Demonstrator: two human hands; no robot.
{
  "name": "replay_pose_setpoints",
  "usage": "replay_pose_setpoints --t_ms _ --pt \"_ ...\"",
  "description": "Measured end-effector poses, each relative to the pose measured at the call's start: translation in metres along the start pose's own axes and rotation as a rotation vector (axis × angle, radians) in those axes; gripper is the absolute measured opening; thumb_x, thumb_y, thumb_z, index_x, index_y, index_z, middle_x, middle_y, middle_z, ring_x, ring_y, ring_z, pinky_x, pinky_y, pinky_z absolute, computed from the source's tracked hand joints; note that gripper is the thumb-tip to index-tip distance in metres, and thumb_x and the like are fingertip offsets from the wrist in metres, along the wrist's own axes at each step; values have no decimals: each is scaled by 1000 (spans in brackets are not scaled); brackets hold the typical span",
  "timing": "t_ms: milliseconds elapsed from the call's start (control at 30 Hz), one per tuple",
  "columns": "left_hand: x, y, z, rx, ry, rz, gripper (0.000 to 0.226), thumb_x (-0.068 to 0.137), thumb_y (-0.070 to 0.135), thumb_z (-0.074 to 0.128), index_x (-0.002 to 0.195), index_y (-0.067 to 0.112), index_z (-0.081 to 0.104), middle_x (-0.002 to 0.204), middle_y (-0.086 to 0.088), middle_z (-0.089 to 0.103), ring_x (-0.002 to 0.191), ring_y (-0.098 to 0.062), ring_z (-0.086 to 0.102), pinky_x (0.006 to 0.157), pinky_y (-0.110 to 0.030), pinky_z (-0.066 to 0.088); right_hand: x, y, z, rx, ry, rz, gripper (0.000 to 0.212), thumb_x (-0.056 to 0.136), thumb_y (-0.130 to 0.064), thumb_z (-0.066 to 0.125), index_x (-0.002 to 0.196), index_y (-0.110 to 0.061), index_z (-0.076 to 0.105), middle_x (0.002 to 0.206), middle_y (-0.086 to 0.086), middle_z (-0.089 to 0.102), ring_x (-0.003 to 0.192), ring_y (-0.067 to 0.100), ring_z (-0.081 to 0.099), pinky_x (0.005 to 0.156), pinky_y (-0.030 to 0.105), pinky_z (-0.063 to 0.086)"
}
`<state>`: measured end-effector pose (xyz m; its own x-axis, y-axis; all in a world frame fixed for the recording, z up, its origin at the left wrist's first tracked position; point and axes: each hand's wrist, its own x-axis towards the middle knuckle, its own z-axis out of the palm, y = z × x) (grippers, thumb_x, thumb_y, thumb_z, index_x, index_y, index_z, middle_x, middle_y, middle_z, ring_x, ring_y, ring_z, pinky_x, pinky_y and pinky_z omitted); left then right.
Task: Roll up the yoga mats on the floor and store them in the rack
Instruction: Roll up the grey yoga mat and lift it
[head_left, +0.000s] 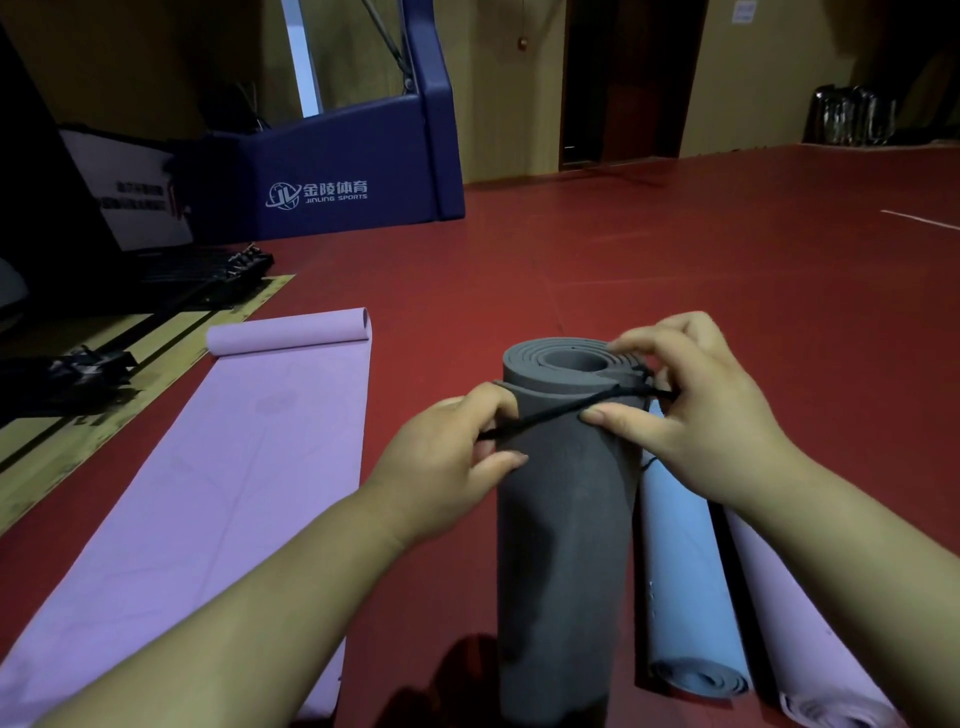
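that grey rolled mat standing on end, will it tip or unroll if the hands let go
Probably tippy: the grey mat stands tall on a narrow end, with the left hand and right hand on it. Its thick foam coils look light and springy, so it may unroll unless the cord is tight. On its side it would likely roll.

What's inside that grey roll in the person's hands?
The grey mat coils around a hollow core; nothing shows inside. Deeper down is dark, and the right hand, pinching the black cord, covers some rim.
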<state>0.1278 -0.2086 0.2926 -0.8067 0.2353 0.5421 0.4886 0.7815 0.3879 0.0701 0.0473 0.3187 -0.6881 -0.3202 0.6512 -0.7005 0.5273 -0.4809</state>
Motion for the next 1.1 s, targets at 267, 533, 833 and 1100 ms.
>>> replay_pose_setpoints --t_ms 267,533,833,1100 --pt "-20 -24 20 -58 -267 -148 122 65 47 93 146 60 3 103 13 51 99 4 48 82 -14 39 -31 14 36 172 74 183 89 60 -54 90 130 -49 36 115 -4 51 88 5 58 78 9 44" --pt "-42 -52 55 -119 -390 -237 151 68 40 93 146 52 -36 133 -11 59 114 -22 57 100 -39 49 -67 56 72 352 -346 357 147 53 -52 99 153 -61 -9 143 -1 57 126 15 62 105 50 51" --pt "-68 -78 84 -68 -529 -271 154 61 54 89 145 46 -40 144 -23 51 122 -35 56 100 -45 49 -102 75 82 129 -527 360 156 53 -59 94 151 -52 -27 144 0 48 133 11 51 110 42 46" --pt "-73 -67 91 -38 -550 -282 156 66 51 91 136 49 -49 152 -17 35 136 -32 42 113 -42 39 -116 74 83 11 -546 322 159 56 -63 90 148 -44 -37 158 4 28 136 25 45 105 47 47"
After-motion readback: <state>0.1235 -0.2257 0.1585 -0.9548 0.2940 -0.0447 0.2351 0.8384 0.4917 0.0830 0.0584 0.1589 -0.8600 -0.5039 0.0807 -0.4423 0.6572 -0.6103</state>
